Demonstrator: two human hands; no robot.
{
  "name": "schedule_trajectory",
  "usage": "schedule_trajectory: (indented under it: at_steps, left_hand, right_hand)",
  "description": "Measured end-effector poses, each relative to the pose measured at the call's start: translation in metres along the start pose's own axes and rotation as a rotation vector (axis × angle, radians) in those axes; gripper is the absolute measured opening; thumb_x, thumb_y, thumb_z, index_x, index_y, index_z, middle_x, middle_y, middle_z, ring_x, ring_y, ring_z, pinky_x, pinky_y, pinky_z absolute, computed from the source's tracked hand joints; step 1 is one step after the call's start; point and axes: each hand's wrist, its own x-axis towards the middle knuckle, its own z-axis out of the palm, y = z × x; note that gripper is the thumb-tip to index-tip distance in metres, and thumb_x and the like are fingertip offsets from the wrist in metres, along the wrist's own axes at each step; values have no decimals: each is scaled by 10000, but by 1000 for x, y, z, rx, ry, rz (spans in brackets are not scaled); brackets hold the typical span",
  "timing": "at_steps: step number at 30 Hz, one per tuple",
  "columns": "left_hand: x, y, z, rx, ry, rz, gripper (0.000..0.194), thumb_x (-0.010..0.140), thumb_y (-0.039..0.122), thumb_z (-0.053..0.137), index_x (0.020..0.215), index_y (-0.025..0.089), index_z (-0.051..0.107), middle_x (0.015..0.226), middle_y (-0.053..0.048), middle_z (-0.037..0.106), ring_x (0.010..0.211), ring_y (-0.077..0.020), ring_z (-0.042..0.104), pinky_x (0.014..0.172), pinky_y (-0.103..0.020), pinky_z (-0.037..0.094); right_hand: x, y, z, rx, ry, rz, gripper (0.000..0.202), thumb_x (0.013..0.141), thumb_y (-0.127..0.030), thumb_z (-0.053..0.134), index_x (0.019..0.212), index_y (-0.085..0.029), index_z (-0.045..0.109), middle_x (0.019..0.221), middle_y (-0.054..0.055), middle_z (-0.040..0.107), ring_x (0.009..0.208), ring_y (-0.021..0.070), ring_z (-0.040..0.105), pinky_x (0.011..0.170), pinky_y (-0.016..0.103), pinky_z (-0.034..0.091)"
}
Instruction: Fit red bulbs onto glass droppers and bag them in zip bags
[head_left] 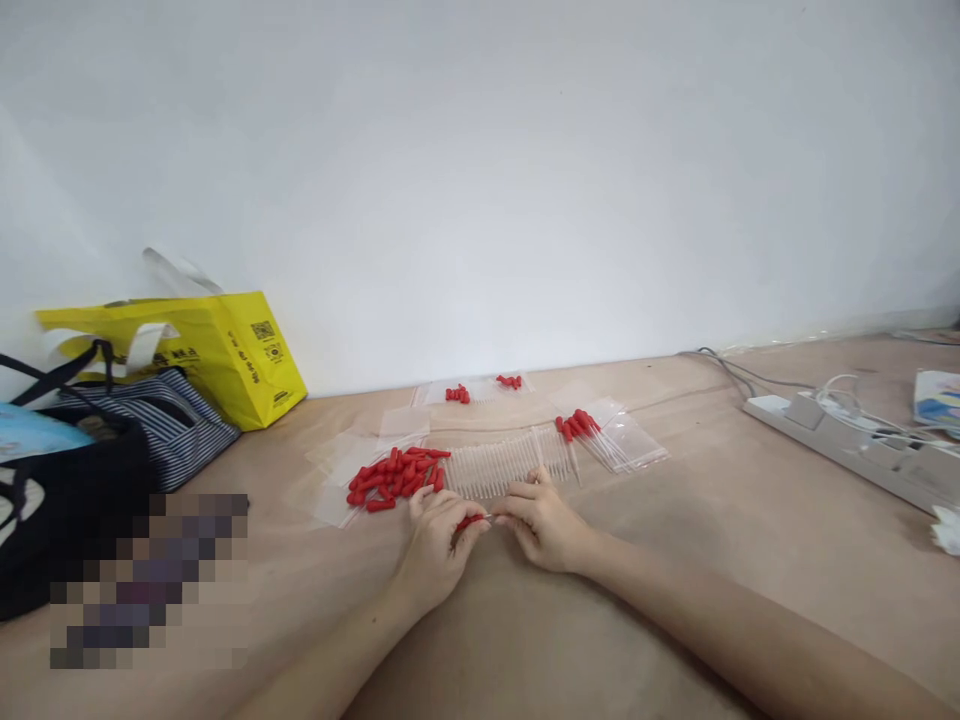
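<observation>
My left hand [442, 540] pinches a red rubber dropper bulb [471, 521] near the middle of the table. Facing it, my right hand [547, 525] grips a thin clear dropper tube [490, 517], its end at or in the bulb's mouth; fingers hide the exact join. Just beyond my left hand lies a heap of red bulbs [394, 475] on clear plastic bags. A row of clear dropper tubes [495, 465] stretches behind both hands. To the right, several tubes fitted with red bulbs [579, 425] rest on a clear zip bag [637, 447].
Farther back, bags with small groups of red bulbs [457, 395] lie near the wall [525, 200]. A yellow bag [240, 350], a striped pouch [187, 425] and a black bag [82, 520] stand left. A white power strip [847, 450] with cables lies right.
</observation>
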Motion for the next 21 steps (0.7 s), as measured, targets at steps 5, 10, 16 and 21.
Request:
schedule_trajectory:
  at_steps: [5, 10, 16, 21]
  left_hand:
    - [5, -9, -7, -3, -36, 24, 79, 794, 295, 531, 823, 239, 578, 786, 38, 644, 788, -163, 552, 893, -415, 194]
    - [4, -11, -5, 32, 77, 137, 124, 822, 225, 494, 850, 263, 608, 751, 41, 645, 758, -138, 556, 900, -399, 191]
    - [3, -2, 0, 5, 91, 198, 203, 842, 176, 435, 866, 273, 611, 753, 40, 651, 724, -123, 568, 914, -403, 190]
    - [3, -5, -1, 9, 144, 78, 124, 828, 249, 478, 829, 226, 600, 744, 22, 667, 713, -142, 581, 929, -424, 189]
  right_hand:
    - [-2, 5, -5, 27, -24, 53, 198, 858, -189, 395, 932, -193, 579, 741, 17, 596, 690, 117, 503, 725, 289, 243]
    - [-5, 5, -5, 114, -5, 105, 183, 854, -185, 406, 885, -183, 586, 787, 24, 618, 723, 122, 525, 724, 276, 279]
    - [-5, 0, 0, 172, 10, 137, 194, 842, -163, 407, 845, -182, 601, 738, 24, 621, 688, 128, 531, 695, 274, 305]
    - [-2, 0, -5, 155, 3, 127, 192, 852, -190, 408, 870, -188, 599, 782, 27, 627, 720, 130, 538, 717, 276, 315]
